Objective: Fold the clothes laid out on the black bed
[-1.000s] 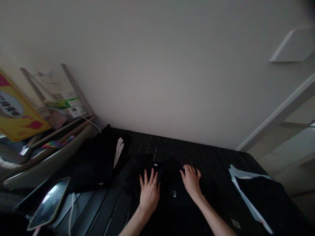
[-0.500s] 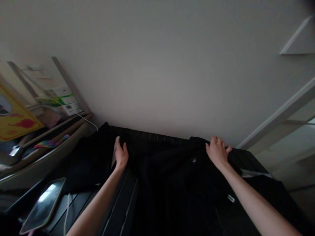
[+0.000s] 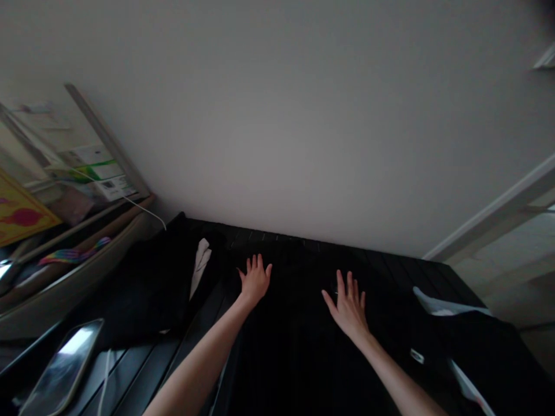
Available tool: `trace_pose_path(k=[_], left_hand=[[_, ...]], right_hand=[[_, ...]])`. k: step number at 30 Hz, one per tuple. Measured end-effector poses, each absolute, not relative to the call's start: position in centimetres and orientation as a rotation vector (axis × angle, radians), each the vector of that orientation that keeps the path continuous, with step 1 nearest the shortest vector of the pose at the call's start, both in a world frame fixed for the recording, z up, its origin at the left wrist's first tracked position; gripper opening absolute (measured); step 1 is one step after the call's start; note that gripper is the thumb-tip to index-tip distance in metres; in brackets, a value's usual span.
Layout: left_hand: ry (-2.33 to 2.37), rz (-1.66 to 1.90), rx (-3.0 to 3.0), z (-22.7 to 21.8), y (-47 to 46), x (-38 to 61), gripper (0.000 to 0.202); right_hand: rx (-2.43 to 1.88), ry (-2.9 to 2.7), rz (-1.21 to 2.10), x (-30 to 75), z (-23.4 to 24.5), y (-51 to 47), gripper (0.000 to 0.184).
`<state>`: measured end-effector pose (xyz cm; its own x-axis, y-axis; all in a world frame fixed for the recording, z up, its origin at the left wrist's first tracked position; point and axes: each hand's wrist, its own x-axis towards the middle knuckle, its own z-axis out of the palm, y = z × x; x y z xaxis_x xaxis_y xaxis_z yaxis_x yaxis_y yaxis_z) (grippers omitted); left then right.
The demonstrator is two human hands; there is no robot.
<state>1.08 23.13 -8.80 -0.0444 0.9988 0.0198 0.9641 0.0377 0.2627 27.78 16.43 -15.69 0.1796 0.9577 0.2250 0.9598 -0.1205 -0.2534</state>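
A black garment (image 3: 299,335) lies spread over a dark slatted surface (image 3: 143,364); its exact kind is hard to make out in the dim light. My left hand (image 3: 255,281) rests palm down on its upper left part, fingers spread. On the upper right part lies my right hand (image 3: 349,305), also flat with its fingers apart. Neither hand grips anything. A small white label (image 3: 417,356) shows on dark cloth right of my right arm. Left of my left hand, a pale strip (image 3: 200,264) shows at the edge of another dark cloth pile (image 3: 147,277).
A phone (image 3: 65,370) and white cable (image 3: 104,381) lie at lower left. Behind them stands a beige bin (image 3: 125,248) beside a shelf of boxes (image 3: 108,179). A plain wall (image 3: 286,127) rises along the far edge. Light-edged dark cloth (image 3: 451,306) lies at right.
Both hands have moved inward, closer together. My right hand has let go of the garment's upper edge and now lies flat. My left hand has left the pale strip. The view has shifted slightly right.
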Motion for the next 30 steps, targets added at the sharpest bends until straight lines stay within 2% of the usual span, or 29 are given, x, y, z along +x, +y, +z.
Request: trace_pose_path(k=[5, 9, 23, 25, 30], left_hand=[[2.251, 0.195, 2.109, -10.5, 25.4, -3.1, 0.067], [2.115, 0.19, 2.163, -10.5, 27.2, -6.0, 0.062], [1.78, 0.171, 2.437, -10.2, 26.1, -7.8, 0.054], [1.835, 0.194, 2.396, -10.2, 26.8, -8.2, 0.052], [2.343, 0.298, 2.137, -10.7, 27.9, -6.4, 0.062]], right_hand=[[-2.016, -1.872, 0.009, 31.6, -16.2, 14.9, 0.08], [-1.967, -2.028, 0.033, 33.3, -16.3, 14.8, 0.071], [-1.785, -2.316, 0.155, 38.5, -16.2, 19.4, 0.067], [-1.802, -2.306, 0.13, 38.5, -16.3, 18.8, 0.067], [-1.896, -2.256, 0.014, 38.6, -16.8, 16.1, 0.065]])
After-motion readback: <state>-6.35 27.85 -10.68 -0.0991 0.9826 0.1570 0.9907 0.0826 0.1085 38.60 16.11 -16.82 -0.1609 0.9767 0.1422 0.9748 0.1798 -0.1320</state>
